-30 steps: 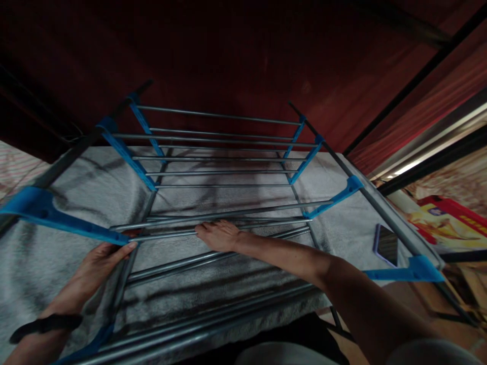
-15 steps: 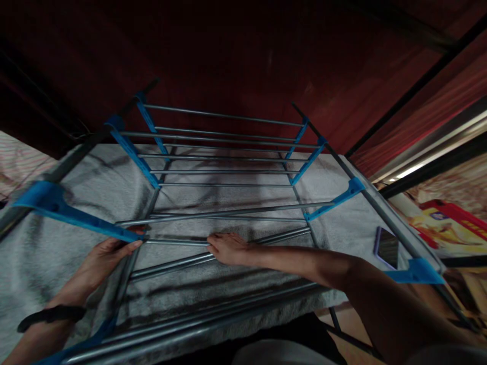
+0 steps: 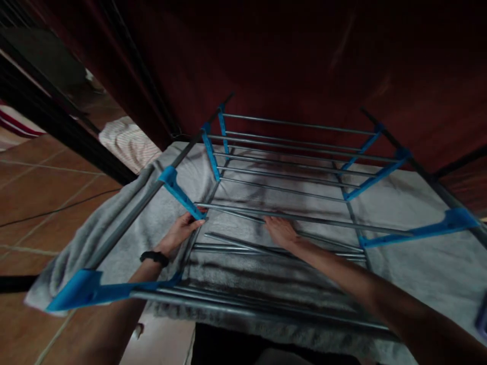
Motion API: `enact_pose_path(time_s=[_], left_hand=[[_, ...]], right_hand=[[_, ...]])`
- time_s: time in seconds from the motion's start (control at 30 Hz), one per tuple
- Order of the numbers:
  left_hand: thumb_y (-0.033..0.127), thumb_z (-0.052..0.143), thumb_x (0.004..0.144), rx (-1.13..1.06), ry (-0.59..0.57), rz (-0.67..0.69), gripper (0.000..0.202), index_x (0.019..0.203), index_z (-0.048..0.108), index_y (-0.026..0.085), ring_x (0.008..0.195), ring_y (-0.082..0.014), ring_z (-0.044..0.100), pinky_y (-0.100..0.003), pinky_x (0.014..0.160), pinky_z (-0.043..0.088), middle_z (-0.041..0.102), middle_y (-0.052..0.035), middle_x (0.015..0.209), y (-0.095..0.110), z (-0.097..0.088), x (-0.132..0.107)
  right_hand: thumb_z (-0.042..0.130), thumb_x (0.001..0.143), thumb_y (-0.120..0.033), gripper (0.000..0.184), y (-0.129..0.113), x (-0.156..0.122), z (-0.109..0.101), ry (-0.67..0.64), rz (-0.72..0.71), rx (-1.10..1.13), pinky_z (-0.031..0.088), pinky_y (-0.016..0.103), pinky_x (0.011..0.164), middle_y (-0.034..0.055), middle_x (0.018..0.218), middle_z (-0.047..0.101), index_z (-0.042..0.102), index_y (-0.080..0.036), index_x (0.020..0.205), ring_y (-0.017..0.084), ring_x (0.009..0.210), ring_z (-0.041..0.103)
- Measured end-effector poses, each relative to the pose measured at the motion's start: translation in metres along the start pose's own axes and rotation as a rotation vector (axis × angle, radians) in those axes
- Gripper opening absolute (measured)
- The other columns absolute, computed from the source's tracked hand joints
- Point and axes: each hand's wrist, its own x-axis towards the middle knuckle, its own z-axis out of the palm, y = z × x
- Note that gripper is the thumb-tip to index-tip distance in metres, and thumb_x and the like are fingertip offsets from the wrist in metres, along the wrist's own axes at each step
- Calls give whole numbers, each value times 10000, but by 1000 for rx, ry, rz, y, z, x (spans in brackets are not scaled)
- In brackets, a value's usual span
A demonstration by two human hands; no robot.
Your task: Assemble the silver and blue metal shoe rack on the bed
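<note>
From where I stand, the left hand point(image 3: 181, 232) pinches the low end of 1 blue bracket point(image 3: 184, 197); the right hand point(image 3: 280, 230) lies over a thin rod point(image 3: 247, 217) mid-rack, its grip hidden from me. Sideways force could twist the bracket; a bump might roll the loose rod point(image 3: 230, 241) nearer.

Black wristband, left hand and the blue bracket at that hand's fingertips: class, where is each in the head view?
Black wristband point(image 3: 154, 257): head view, middle of the band.
Left hand point(image 3: 179, 233): head view, back of the hand.
Blue bracket point(image 3: 181, 196): head view, middle of its arm.
</note>
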Motion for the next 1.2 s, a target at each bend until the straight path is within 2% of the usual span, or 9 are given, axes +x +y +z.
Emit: enact_pose_path(time_s=[0.07, 0.17, 0.3, 0.47, 0.7, 0.93, 1.2], left_hand=[[605, 745, 696, -42, 22, 22, 638, 1150, 651, 167, 1130, -316, 612, -505, 1059, 445, 688, -108, 1190, -6, 3, -1], [561, 732, 734, -63, 53, 48, 624, 1198, 621, 159, 1101, -302, 618, -496, 1035, 461, 686, -105, 1171, -12, 5, -3], [507, 685, 799, 19, 21, 120, 501, 1174, 655, 175, 1140, -296, 589, -479, 1049, 439, 659, -100, 1216, -10, 4, -5], [474, 700, 788, 27, 2, 145, 427, 1097, 684, 181, 1067, -279, 605, -456, 985, 470, 666, -95, 1160, -11, 3, -2], [460, 725, 762, -11, -2, 138, 404, 1056, 683, 186, 1050, -269, 602, -441, 991, 461, 673, -75, 1081, -17, 2, 0], [464, 742, 745, -16, -18, 118, 402, 1024, 688, 179, 1057, -273, 604, -437, 979, 471, 666, -90, 1130, -16, 1, 1], [480, 732, 742, -21, -33, 95, 417, 1040, 695, 191, 1032, -269, 610, -442, 989, 466, 688, -77, 1061, -14, 1, 1]], right_hand=[[400, 1013, -173, 243, 1, -5, -2, -21, -43, 6, 464, 342, 886, 128, 1125, 643, 565, -152, 1190, 248, 1023, 620], [363, 1010, -122, 272, 3, -13, -6, -26, -103, 13, 444, 332, 923, 128, 1156, 624, 547, -128, 1211, 239, 1072, 592], [368, 983, -53, 280, 4, -21, -5, -10, -149, 26, 418, 320, 954, 115, 1156, 618, 564, -138, 1164, 221, 1078, 569], [375, 1016, -118, 231, 5, -24, 2, 52, -176, 68, 422, 328, 955, 99, 1133, 611, 575, -163, 1123, 220, 1060, 557], [366, 1025, -126, 249, 7, -27, 9, 33, -213, 122, 433, 315, 930, 96, 1180, 595, 580, -171, 1145, 211, 1076, 550], [369, 1021, -116, 266, 10, -26, 17, 44, -238, 146, 435, 332, 960, 98, 1180, 594, 583, -178, 1167, 208, 1076, 558], [364, 1025, -136, 299, 13, -29, 19, 44, -273, 138, 446, 349, 978, 112, 1224, 585, 581, -179, 1226, 212, 1082, 569]])
